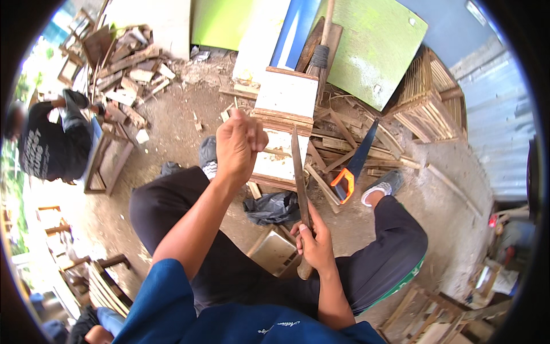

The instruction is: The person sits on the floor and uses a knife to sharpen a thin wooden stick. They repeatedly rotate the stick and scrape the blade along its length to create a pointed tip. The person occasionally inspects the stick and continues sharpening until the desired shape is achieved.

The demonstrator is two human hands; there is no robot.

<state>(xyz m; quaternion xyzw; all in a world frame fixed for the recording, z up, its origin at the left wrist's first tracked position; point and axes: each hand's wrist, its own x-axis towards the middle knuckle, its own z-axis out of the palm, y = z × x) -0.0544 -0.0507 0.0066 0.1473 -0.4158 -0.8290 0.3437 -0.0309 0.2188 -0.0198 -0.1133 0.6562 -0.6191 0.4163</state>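
Note:
My left hand [238, 143] is raised in front of me with its fingers curled closed; whether anything small is inside cannot be made out. My right hand [315, 241] grips a long, narrow, dull-brown steel blade tool with a wooden handle [301, 186]. Its tapered tip points away from me, over a white-topped wooden piece [285, 94]. I cannot tell whether it is a file or a knife. To its right, a handsaw [358, 157] with an orange and black grip leans on scrap wood. Between my knees lie a black plastic bag [272, 207] and a worn box-like object [275, 252].
Scrap wood [338, 143] lies beyond my right foot, and a larger pile [132, 74] at the far left. A broom [321, 54], green panels [366, 51] and a slatted crate [429, 100] stand behind. Another person [57, 140] crouches at left beside a wooden frame [109, 157].

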